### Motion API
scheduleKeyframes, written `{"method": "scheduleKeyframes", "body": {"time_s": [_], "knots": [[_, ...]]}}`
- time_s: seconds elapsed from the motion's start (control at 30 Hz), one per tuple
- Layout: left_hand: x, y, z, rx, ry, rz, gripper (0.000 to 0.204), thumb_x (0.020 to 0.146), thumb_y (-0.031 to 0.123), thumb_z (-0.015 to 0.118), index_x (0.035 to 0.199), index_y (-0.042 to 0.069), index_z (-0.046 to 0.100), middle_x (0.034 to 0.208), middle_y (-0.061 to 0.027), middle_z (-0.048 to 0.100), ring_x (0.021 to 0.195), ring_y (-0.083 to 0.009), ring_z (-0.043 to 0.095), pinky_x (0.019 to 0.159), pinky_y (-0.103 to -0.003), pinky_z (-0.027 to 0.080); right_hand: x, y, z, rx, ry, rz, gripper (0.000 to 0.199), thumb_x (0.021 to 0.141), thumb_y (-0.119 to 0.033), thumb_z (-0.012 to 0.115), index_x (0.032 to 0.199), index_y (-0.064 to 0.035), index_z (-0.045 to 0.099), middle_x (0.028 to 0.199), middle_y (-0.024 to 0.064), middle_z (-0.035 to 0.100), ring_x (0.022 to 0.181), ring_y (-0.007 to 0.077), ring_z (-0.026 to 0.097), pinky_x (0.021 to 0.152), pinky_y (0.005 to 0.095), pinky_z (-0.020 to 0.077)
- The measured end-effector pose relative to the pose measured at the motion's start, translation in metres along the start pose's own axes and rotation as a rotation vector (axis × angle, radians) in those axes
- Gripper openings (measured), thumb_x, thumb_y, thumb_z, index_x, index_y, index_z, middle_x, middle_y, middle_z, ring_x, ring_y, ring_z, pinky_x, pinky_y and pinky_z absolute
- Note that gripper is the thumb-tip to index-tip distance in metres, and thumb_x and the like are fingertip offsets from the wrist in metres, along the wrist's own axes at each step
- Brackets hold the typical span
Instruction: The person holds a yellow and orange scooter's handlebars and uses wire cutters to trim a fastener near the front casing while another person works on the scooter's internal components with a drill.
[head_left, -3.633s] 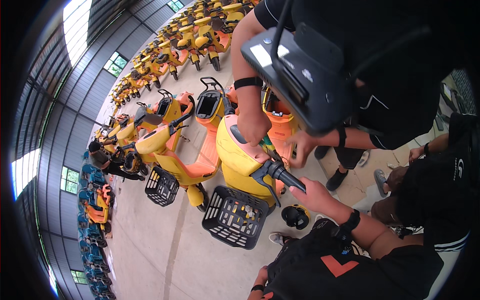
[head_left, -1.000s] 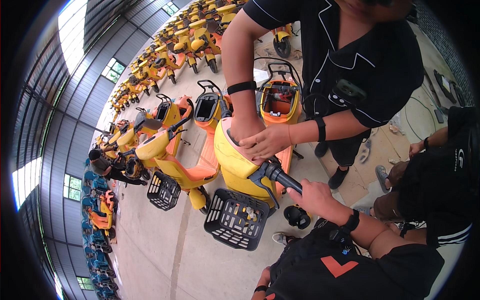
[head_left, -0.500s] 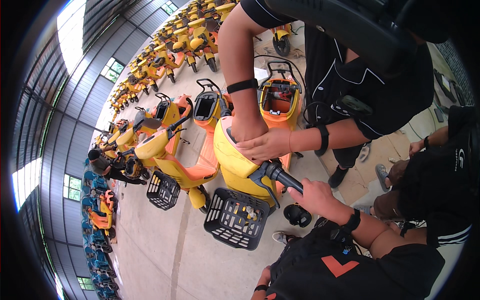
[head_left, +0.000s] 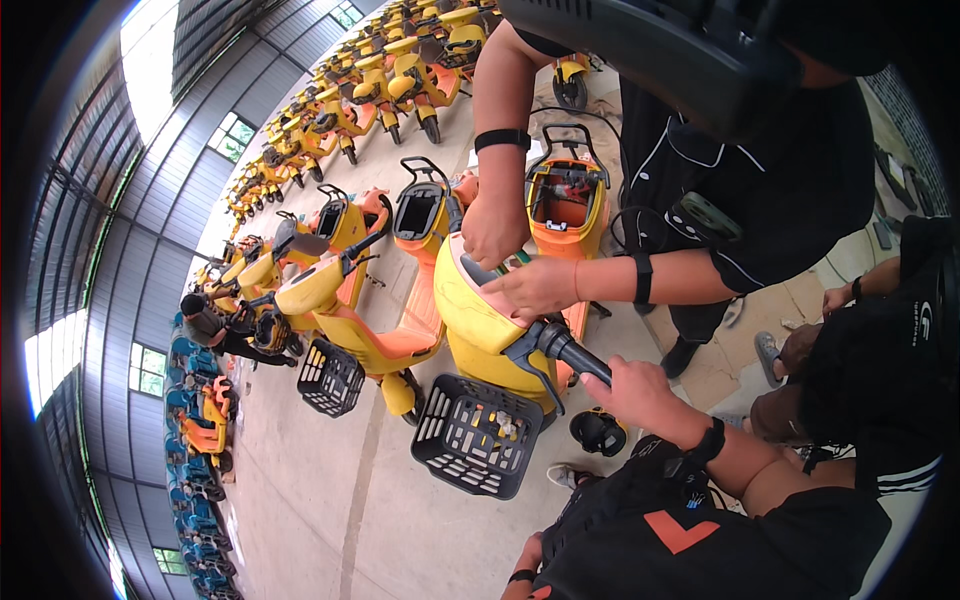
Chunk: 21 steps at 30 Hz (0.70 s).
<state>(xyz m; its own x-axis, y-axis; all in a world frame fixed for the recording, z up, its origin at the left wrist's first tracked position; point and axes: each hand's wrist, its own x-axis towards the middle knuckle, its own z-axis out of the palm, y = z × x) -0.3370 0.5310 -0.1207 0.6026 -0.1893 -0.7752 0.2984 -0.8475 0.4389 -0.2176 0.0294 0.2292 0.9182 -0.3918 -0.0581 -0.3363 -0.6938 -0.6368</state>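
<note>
A yellow electric scooter (head_left: 470,310) stands in front of me, with a black basket (head_left: 478,435) on its front. My right hand (head_left: 640,395) is wrapped round the end of its black handlebar grip (head_left: 575,350); the brake lever (head_left: 535,372) sits beside the grip, apart from my fingers. My left hand (head_left: 530,552) is low beside my black shirt, and its fingers are mostly hidden. Across the scooter, a co-worker's two hands (head_left: 495,232) work at the dashboard opening (head_left: 480,268), with a small green piece between them. A few small bits lie in the basket.
Another yellow scooter (head_left: 340,320) stands to the left, and one with an uncovered orange compartment (head_left: 565,205) lies beyond. A round black object (head_left: 598,432) is on the floor near my foot. Another person (head_left: 900,310) stands at right. Long rows of scooters (head_left: 330,110) fill the far floor.
The co-worker's upper hand has lifted from the dashboard, uncovering the opening and the green piece. My right hand stays on the grip. The view has shifted slightly.
</note>
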Motion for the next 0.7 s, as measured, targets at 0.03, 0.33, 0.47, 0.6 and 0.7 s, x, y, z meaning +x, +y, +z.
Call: {"method": "scheduleKeyframes", "body": {"time_s": [0.03, 0.33, 0.47, 0.6, 0.7], "knots": [[0.001, 0.004, 0.0, 0.001, -0.008, 0.003, 0.05, 0.082, 0.041, 0.059, 0.1, -0.004, 0.067, 0.104, -0.0281, 0.065, 0.105, -0.0396, 0.062, 0.084, -0.043, 0.051, 0.0, 0.004, 0.002, -0.01, 0.0, 0.011, 0.056, 0.088, -0.053, 0.053, 0.078, 0.0011, 0.061, 0.061, 0.0192, 0.063, 0.059, 0.0379, 0.065, 0.058, 0.0462, 0.053], [0.026, -0.042, 0.018, -0.193, -0.046, -0.097, 0.044, 0.085, 0.034, 0.058, 0.103, -0.005, 0.066, 0.105, -0.0266, 0.067, 0.104, -0.0356, 0.064, 0.086, -0.041, 0.049, 0.0, -0.002, -0.003, 0.012, -0.046, 0.05, 0.057, 0.088, -0.054, 0.052, 0.081, 0.0013, 0.061, 0.065, 0.02, 0.064, 0.064, 0.0386, 0.066, 0.063, 0.0469, 0.0532], [0.02, -0.034, 0.019, -0.176, -0.032, -0.093, 0.043, 0.086, 0.032, 0.057, 0.103, -0.007, 0.066, 0.105, -0.0264, 0.067, 0.103, -0.0343, 0.064, 0.085, -0.041, 0.049, 0.0, -0.001, -0.002, 0.007, -0.06, 0.06, 0.057, 0.089, -0.054, 0.052, 0.082, 0.0015, 0.061, 0.066, 0.0203, 0.065, 0.065, 0.0383, 0.066, 0.064, 0.0468, 0.0532], [0.001, -0.001, 0.01, -0.097, -0.015, -0.04, 0.043, 0.086, 0.031, 0.057, 0.103, -0.007, 0.065, 0.106, -0.0256, 0.067, 0.102, -0.0335, 0.065, 0.085, -0.041, 0.05, 0.001, 0.006, 0.002, -0.001, -0.044, 0.062, 0.056, 0.089, -0.054, 0.052, 0.081, 0.0016, 0.061, 0.066, 0.0201, 0.065, 0.065, 0.0382, 0.066, 0.064, 0.0469, 0.0531], [0.004, -0.007, 0.008, -0.173, -0.038, -0.068, 0.043, 0.086, 0.032, 0.058, 0.104, -0.007, 0.065, 0.106, -0.0248, 0.067, 0.101, -0.0334, 0.065, 0.085, -0.041, 0.05, -0.001, -0.002, -0.006, 0.007, -0.033, 0.046, 0.056, 0.088, -0.053, 0.053, 0.08, 0.0017, 0.062, 0.066, 0.0203, 0.065, 0.065, 0.0384, 0.066, 0.064, 0.047, 0.053]]}}
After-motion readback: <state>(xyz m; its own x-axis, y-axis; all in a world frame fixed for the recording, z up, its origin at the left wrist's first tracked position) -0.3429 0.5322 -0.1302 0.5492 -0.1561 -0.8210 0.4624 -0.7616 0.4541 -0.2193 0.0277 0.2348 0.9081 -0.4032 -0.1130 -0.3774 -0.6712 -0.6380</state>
